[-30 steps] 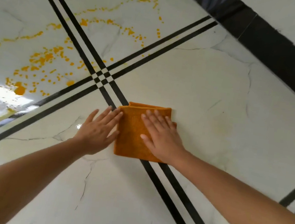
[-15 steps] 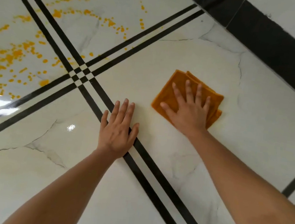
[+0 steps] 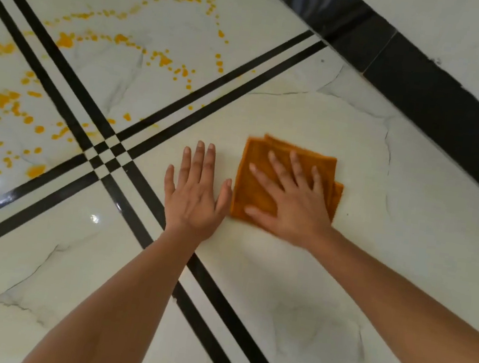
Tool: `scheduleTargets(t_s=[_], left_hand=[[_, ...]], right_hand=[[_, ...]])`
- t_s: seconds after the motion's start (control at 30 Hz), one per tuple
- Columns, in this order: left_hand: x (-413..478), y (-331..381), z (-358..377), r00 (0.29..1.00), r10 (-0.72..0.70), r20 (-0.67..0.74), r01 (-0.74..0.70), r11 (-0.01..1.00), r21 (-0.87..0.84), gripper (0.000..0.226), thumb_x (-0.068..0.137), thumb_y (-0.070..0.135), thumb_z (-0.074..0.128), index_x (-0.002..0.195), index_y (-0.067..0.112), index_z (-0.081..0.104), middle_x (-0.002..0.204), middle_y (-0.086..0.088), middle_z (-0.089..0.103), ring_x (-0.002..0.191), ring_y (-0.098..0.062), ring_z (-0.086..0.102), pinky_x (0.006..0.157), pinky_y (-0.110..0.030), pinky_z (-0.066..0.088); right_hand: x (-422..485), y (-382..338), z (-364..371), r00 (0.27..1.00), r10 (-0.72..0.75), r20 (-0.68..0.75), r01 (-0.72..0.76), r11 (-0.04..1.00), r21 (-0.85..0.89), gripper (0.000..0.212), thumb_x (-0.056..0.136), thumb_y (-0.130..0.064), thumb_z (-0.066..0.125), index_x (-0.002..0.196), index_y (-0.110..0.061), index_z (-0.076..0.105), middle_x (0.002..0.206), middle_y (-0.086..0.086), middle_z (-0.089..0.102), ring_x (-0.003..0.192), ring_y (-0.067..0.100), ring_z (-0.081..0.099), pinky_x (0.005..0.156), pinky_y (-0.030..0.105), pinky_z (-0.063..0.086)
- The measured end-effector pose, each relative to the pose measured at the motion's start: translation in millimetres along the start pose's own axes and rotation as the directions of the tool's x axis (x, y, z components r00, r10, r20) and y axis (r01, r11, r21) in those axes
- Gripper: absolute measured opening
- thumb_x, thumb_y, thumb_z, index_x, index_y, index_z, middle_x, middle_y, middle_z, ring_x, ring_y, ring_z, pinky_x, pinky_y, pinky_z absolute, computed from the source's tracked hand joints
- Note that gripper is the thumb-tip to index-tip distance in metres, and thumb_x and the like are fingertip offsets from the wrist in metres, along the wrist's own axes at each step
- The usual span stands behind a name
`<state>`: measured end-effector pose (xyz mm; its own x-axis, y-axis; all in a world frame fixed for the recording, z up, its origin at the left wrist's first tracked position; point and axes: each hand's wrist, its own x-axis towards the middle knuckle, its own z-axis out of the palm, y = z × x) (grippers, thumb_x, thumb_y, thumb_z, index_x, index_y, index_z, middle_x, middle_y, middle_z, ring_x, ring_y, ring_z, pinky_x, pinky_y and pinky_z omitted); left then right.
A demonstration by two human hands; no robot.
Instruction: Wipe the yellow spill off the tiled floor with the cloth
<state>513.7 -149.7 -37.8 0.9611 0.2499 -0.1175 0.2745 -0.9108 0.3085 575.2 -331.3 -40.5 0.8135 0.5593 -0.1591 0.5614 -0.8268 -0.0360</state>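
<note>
Head: right hand (image 3: 295, 209) flat on cloth (image 3: 251, 188), left hand (image 3: 195, 197) flat beside; spill (image 3: 65, 40) upper-left.

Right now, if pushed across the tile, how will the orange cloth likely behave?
Probably slides easily: the floor looks glossy. Likely floppy: the cloth lies in offset folded layers, which may shift or bunch unless the right hand presses them flat.

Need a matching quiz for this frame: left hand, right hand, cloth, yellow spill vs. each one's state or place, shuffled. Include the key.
1. left hand
2. right hand
3. cloth
4. yellow spill

A. scattered drops at upper left
B. flat on bare tile, beside the cloth
C. folded, pinned under a hand
D. fingers spread, pressing on the cloth

Pairs: 1-B, 2-D, 3-C, 4-A
</note>
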Motion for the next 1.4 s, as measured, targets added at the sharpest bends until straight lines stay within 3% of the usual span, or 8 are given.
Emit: scheduleTargets(t_s=[0.23, 0.43, 0.6, 0.77, 0.93, 1.1, 1.3, 1.4], left_hand=[[26.5, -5.3, -2.1, 0.999, -0.039, -0.028, 0.039, 0.999, 0.001, 0.067, 0.089, 0.053, 0.005, 0.147, 0.024, -0.011, 0.157, 0.003, -0.011, 0.142, -0.014, -0.015, 0.112, -0.038, -0.012], [44.7, -28.2, -9.2, 0.995, -0.075, -0.068, 0.076, 0.997, 0.014, 0.071, 0.086, 0.057, -0.001, 0.148, 0.022, -0.005, 0.157, 0.004, -0.008, 0.142, -0.013, -0.014, 0.112, -0.037, -0.011], [41.7, -45.7, -8.8, 0.989, -0.133, -0.071, 0.136, 0.99, 0.032, 0.076, 0.083, 0.059, -0.005, 0.148, 0.019, -0.005, 0.157, 0.003, -0.008, 0.142, -0.012, -0.014, 0.114, -0.037, -0.012], [37.6, -47.1, -10.4, 0.979, -0.183, -0.087, 0.187, 0.982, 0.032, 0.083, 0.081, 0.063, -0.004, 0.148, 0.014, -0.005, 0.157, -0.002, -0.007, 0.141, -0.012, -0.016, 0.113, -0.034, -0.013], [28.7, -52.3, -11.5, 0.978, -0.195, -0.071, 0.197, 0.98, 0.015, 0.082, 0.08, 0.063, -0.006, 0.145, 0.015, -0.016, 0.155, -0.001, -0.017, 0.137, -0.011, -0.025, 0.113, -0.034, -0.016], [28.0, -51.3, -12.6, 0.973, -0.206, -0.106, 0.206, 0.978, -0.004, 0.086, 0.079, 0.065, -0.003, 0.146, 0.012, -0.011, 0.153, -0.002, -0.017, 0.136, -0.011, -0.024, 0.111, -0.033, -0.017], [31.1, -55.3, -17.5, 0.975, -0.199, -0.1, 0.202, 0.979, 0.024, 0.085, 0.08, 0.065, -0.002, 0.147, 0.013, -0.012, 0.154, -0.002, -0.019, 0.137, -0.012, -0.025, 0.111, -0.034, -0.018], [28.8, -59.4, -18.5, 0.973, -0.209, -0.096, 0.214, 0.976, 0.046, 0.086, 0.079, 0.066, -0.002, 0.147, 0.013, -0.01, 0.156, -0.003, -0.016, 0.138, -0.012, -0.023, 0.112, -0.035, -0.017]], right_hand=[[84.9, 16.3, -17.9, 0.956, 0.292, 0.03, -0.293, 0.949, 0.115, 0.071, 0.084, -0.076, 0.01, 0.145, -0.046, -0.008, 0.158, -0.003, -0.009, 0.144, 0.032, -0.011, 0.111, 0.058, -0.003], [81.4, -2.3, -12.2, 0.989, -0.149, -0.024, 0.149, 0.989, 0.014, 0.063, 0.083, -0.074, 0.007, 0.142, -0.053, -0.003, 0.158, -0.011, -0.003, 0.145, 0.024, -0.006, 0.112, 0.055, 0.001], [171.1, -20.3, -27.1, 0.969, 0.248, -0.016, -0.243, 0.957, 0.156, 0.066, 0.087, -0.072, 0.015, 0.146, -0.046, 0.005, 0.159, -0.005, -0.002, 0.145, 0.03, -0.008, 0.111, 0.058, -0.003], [149.3, -60.8, -17.9, 0.992, -0.103, -0.071, 0.107, 0.993, 0.056, 0.063, 0.085, -0.074, 0.023, 0.143, -0.052, 0.011, 0.158, -0.01, 0.004, 0.146, 0.024, -0.002, 0.111, 0.056, 0.002], [197.2, -40.0, -28.7, 0.95, 0.312, -0.027, -0.303, 0.936, 0.182, 0.069, 0.084, -0.076, 0.014, 0.146, -0.046, 0.008, 0.159, -0.005, 0.001, 0.145, 0.029, -0.007, 0.111, 0.058, -0.001], [150.4, -79.4, -14.9, 0.996, -0.045, -0.079, 0.049, 0.997, 0.059, 0.069, 0.081, -0.078, 0.02, 0.144, -0.05, 0.01, 0.159, -0.008, 0.004, 0.145, 0.026, -0.002, 0.111, 0.056, 0.002], [193.1, -35.4, -28.0, 0.918, 0.397, -0.016, -0.388, 0.905, 0.176, 0.072, 0.083, -0.076, 0.012, 0.147, -0.043, 0.004, 0.159, -0.002, -0.002, 0.144, 0.032, -0.011, 0.111, 0.06, -0.004], [176.5, -80.8, -22.2, 0.99, 0.129, -0.049, -0.121, 0.984, 0.133, 0.069, 0.084, -0.075, 0.016, 0.146, -0.045, 0.006, 0.159, -0.004, 0.0, 0.144, 0.03, -0.008, 0.111, 0.058, -0.003]])
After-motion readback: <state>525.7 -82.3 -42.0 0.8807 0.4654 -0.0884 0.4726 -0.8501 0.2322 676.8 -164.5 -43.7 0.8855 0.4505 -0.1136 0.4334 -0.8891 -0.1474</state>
